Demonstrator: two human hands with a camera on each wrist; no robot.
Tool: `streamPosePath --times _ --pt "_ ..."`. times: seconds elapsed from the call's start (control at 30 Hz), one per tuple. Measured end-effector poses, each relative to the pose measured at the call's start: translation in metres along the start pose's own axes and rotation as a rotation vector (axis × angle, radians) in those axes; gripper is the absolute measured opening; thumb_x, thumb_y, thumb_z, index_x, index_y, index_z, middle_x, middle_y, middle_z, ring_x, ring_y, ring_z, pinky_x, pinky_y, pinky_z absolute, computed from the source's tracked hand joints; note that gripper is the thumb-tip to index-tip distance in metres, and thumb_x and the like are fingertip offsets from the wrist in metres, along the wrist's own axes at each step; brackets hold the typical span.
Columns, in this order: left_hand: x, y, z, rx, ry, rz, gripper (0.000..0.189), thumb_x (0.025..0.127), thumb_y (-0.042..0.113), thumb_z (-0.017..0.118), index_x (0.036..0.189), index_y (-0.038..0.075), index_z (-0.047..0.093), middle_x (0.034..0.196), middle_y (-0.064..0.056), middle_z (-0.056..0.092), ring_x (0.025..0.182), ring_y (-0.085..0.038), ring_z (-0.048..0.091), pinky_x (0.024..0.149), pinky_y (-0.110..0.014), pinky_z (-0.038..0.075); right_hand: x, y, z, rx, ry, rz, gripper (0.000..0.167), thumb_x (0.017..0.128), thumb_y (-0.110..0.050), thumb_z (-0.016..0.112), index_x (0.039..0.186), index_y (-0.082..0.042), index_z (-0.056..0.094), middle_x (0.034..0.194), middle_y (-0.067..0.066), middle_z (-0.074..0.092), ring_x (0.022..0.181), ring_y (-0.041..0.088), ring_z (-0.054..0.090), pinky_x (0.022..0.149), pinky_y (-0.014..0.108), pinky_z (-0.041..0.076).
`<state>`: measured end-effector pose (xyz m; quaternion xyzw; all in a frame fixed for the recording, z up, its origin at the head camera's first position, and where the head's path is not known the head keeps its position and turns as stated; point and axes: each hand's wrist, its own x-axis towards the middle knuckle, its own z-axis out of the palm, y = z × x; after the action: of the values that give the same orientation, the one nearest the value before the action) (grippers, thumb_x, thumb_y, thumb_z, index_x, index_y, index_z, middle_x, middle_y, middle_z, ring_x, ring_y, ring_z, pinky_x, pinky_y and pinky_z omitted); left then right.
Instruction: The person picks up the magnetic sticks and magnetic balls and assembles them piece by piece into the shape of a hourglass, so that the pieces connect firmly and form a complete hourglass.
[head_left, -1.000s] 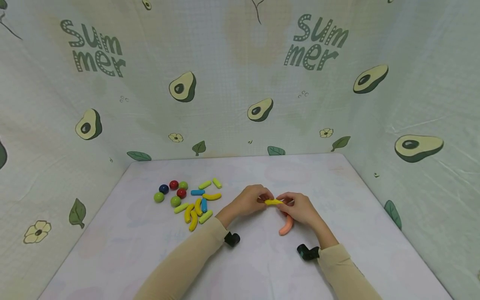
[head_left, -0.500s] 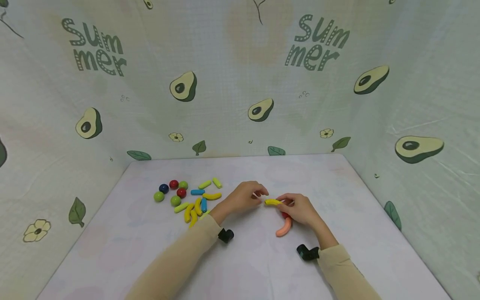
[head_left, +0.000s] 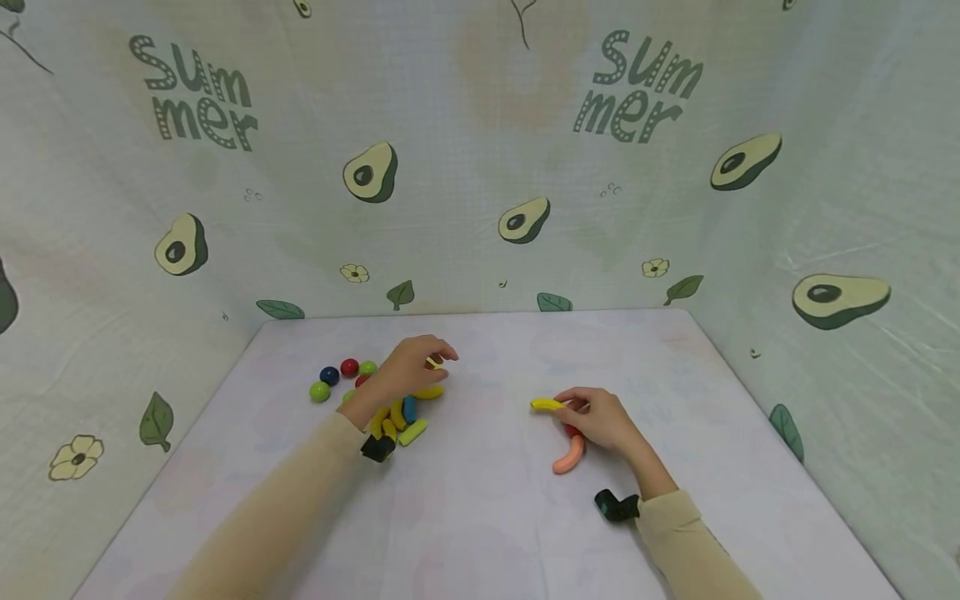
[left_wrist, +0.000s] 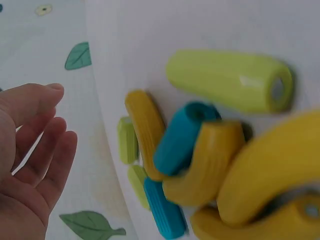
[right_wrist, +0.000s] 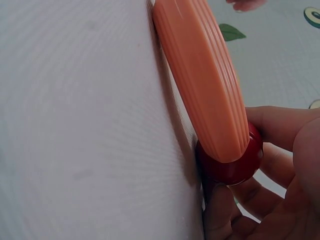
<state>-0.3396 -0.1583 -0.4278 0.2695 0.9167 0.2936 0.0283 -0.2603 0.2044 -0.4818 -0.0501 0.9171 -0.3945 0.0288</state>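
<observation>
My right hand [head_left: 600,417] pinches a red ball [right_wrist: 240,167] low over the table. An orange curved, ribbed rod [right_wrist: 205,75] meets that ball and points toward me in the head view. From the right fingertips a yellow curved rod [head_left: 545,404] sticks out to the left; its inner end is hidden by the hand. My left hand [head_left: 408,367], holding nothing, hovers over the loose pieces with fingers loosely bent. Below it lie yellow curved rods [left_wrist: 202,167], blue short rods [left_wrist: 177,142] and lime short rods [left_wrist: 225,80], some with a metal dot at the end.
Left of the rods sit several balls: green [head_left: 319,392], navy [head_left: 329,377] and red [head_left: 349,367], partly behind the left hand. A white cloth covers the table [head_left: 480,517], and a printed curtain [head_left: 450,250] stands along its far edge and sides.
My left hand has left the yellow curved rod beside the right hand and swung left over the loose pieces. The orange rod has tilted slightly; the right hand stays almost still.
</observation>
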Motion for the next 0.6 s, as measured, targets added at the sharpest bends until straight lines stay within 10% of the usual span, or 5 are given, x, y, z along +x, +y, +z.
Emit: streamPosePath --times 0.6 --pt "-0.067 -0.068 -0.049 0.162 -0.005 -0.026 0.03 0.094 0.011 0.083 0.123 0.008 0.074 0.111 -0.012 0.069 0.096 -0.031 0.063 0.087 -0.042 0.059 -0.001 -0.002 0.0 0.002 -0.007 -0.004 0.025 0.096 -0.022 0.079 0.119 -0.014 0.078 0.099 0.002 0.074 0.087 0.017 0.066 0.075 0.032 0.054"
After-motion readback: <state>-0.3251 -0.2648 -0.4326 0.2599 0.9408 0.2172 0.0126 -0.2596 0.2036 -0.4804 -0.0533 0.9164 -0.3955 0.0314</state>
